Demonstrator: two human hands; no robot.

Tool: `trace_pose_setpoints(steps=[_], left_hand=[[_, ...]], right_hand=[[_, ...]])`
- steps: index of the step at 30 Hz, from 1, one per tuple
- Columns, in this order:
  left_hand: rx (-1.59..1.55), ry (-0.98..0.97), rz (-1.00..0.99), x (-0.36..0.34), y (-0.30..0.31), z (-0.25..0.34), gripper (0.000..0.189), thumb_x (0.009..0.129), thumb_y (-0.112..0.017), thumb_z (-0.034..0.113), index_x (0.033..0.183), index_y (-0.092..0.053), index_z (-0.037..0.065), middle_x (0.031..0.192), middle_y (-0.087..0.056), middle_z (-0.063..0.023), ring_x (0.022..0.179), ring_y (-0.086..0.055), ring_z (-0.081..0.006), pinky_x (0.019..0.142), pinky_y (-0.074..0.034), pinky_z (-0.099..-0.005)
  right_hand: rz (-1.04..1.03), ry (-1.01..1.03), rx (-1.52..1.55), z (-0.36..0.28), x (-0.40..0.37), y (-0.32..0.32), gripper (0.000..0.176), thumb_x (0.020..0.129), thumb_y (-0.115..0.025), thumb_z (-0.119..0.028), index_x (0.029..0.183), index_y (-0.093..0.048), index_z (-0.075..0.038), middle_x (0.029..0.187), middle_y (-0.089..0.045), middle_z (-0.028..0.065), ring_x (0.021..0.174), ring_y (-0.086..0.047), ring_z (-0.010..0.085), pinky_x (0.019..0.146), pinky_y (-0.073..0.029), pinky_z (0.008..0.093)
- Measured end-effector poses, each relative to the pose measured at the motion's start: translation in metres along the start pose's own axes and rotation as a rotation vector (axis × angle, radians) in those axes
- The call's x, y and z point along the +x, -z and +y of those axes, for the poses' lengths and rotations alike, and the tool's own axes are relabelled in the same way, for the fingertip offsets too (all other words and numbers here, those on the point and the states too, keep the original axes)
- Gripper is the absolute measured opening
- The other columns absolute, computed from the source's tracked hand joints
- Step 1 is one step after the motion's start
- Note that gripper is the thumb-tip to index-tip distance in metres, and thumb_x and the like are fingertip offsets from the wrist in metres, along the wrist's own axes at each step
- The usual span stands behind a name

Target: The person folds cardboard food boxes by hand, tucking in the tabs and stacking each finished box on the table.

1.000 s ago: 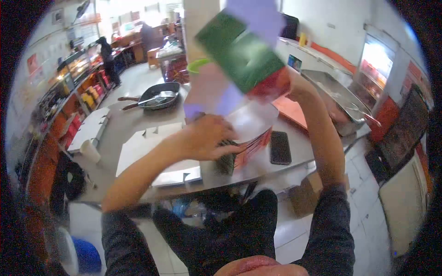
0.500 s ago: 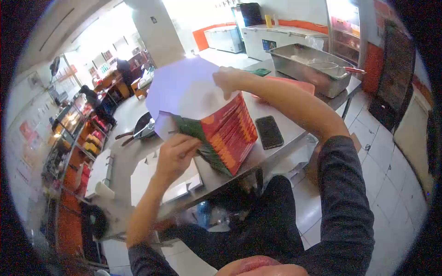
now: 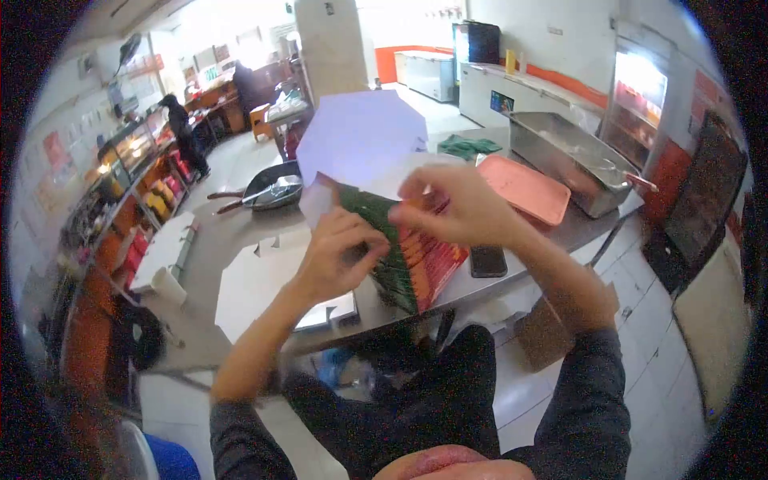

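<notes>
A partly folded cardboard box (image 3: 428, 260) stands tilted on the metal table, its outside printed red and green. Its large lid panel (image 3: 360, 132), pale and plain on the inside, rises away from me. At the green side, my left hand (image 3: 344, 248) is closed with curled fingers on the box's near left edge. My right hand (image 3: 460, 204) bends over the upper edge of the red side, thumb and fingers pinched about the corner; motion blurs the fingertips. Flat white box blanks (image 3: 264, 288) lie on the table left of the box.
Right of the box are a black phone (image 3: 488, 262), a pink tray (image 3: 524, 190), a green cloth (image 3: 468, 146) and a deep metal basin (image 3: 568, 160). A black pan (image 3: 276, 188) sits at the left. A person (image 3: 184, 136) stands by the far-left counter.
My right hand has come down from the lid panel to the box's corner. My left hand has shifted along the green side. The camera view has turned, so the pink tray shows more.
</notes>
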State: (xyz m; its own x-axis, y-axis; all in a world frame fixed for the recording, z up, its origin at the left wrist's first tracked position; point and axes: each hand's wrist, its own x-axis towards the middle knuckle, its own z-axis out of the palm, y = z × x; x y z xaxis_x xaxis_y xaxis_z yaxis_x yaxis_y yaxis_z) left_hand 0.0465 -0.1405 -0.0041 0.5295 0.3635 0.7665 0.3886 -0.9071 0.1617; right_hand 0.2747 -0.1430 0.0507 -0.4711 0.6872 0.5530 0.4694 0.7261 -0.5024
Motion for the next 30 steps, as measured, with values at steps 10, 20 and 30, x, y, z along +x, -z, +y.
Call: trace_pose_setpoints(steps=[10, 20, 30], left_hand=[[0.09, -0.026, 0.112, -0.004, -0.015, 0.011, 0.012, 0.072, -0.07, 0.006, 0.082, -0.063, 0.006, 0.088, -0.057, -0.0084, 0.085, -0.05, -0.0283, 0.079, -0.039, -0.0387], [0.32, 0.128, 0.742, -0.021, -0.021, 0.005, 0.053, 0.075, -0.07, 0.008, 0.123, -0.048, 0.003, 0.111, -0.051, -0.0139, 0.103, -0.05, -0.028, 0.09, -0.037, -0.0395], [-0.043, 0.442, 0.678, -0.008, -0.049, -0.008, 0.017, 0.09, -0.055, 0.012, 0.091, -0.061, -0.003, 0.066, -0.059, -0.0236, 0.057, -0.063, -0.031, 0.053, -0.045, -0.0374]], right_hand=[[0.061, 0.121, -0.206, -0.003, -0.015, -0.015, 0.027, 0.078, -0.07, -0.024, 0.076, -0.057, -0.001, 0.069, -0.056, 0.0148, 0.068, -0.056, 0.0321, 0.062, -0.043, 0.0392], [-0.332, -0.093, -0.23, -0.022, -0.019, 0.007, 0.034, 0.085, -0.059, -0.034, 0.079, -0.057, -0.001, 0.075, -0.063, 0.0184, 0.075, -0.061, 0.0381, 0.067, -0.047, 0.0469], [0.024, -0.192, -0.534, -0.02, 0.032, -0.05, 0.031, 0.082, -0.063, -0.025, 0.1, -0.056, 0.0, 0.079, -0.062, 0.0251, 0.076, -0.06, 0.0435, 0.068, -0.046, 0.0512]])
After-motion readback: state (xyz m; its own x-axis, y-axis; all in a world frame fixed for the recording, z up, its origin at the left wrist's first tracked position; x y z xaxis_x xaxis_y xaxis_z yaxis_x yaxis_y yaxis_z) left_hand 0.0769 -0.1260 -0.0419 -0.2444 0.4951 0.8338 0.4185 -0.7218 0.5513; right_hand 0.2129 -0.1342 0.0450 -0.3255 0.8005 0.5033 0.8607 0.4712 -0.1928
